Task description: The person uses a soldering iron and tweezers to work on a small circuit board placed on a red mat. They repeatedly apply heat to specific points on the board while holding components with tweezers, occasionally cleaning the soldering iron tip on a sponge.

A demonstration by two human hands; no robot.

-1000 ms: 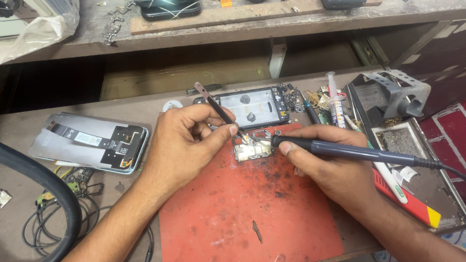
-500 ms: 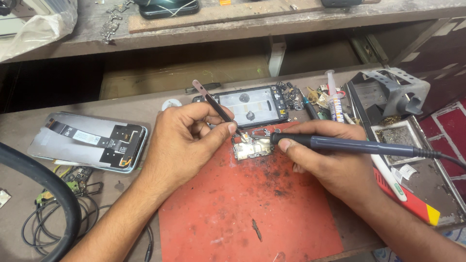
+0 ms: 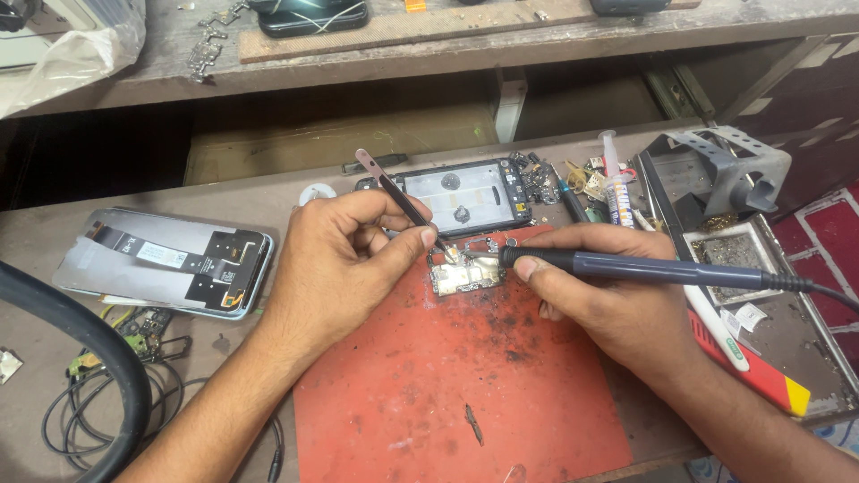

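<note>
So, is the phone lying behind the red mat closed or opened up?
Opened up. The phone frame lies face down with no back cover, its inner plate showing, and its circuit board sits apart on the red mat.

The work mat is red with black scorch marks, the soldering iron dark blue-grey, the tweezers brownish.

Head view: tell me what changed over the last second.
Almost nothing. The left hand keeps the tweezers on the small circuit board, and the right hand keeps the soldering iron tip there. Both hands shifted only slightly. The red mat and opened phone stayed put.
</note>
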